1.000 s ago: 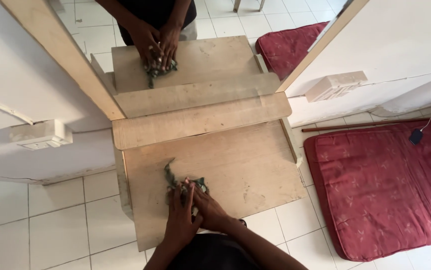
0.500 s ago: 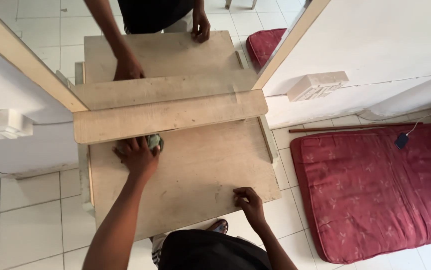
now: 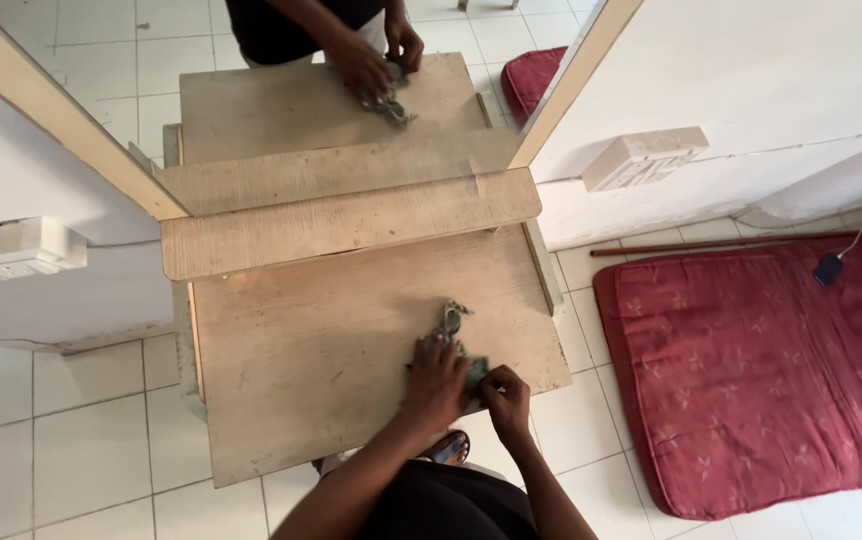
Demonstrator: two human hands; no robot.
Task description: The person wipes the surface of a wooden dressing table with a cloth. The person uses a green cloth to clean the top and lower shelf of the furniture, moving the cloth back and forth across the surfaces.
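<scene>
A grey-green cloth [image 3: 449, 323] lies bunched on the wooden table top [image 3: 301, 350], near its front right corner. My left hand [image 3: 438, 380] presses flat on the cloth, fingers spread over it. Beside it, my right hand [image 3: 506, 400] pinches the cloth's near end at the table's front edge. The two hands touch. In the mirror [image 3: 301, 110] behind the table, the same hands and cloth appear as a reflection [image 3: 376, 70].
A raised wooden board [image 3: 351, 225] runs along the table's back. A red mattress [image 3: 771, 370] lies on the tiled floor to the right, with a small dark device [image 3: 829, 268] on it. A thin stick [image 3: 731, 243] lies by the wall. A white switch box [image 3: 646, 157] hangs there.
My left hand slid with the cloth from the table's back left to its front right. My right hand left the front edge and joined it on the cloth.
</scene>
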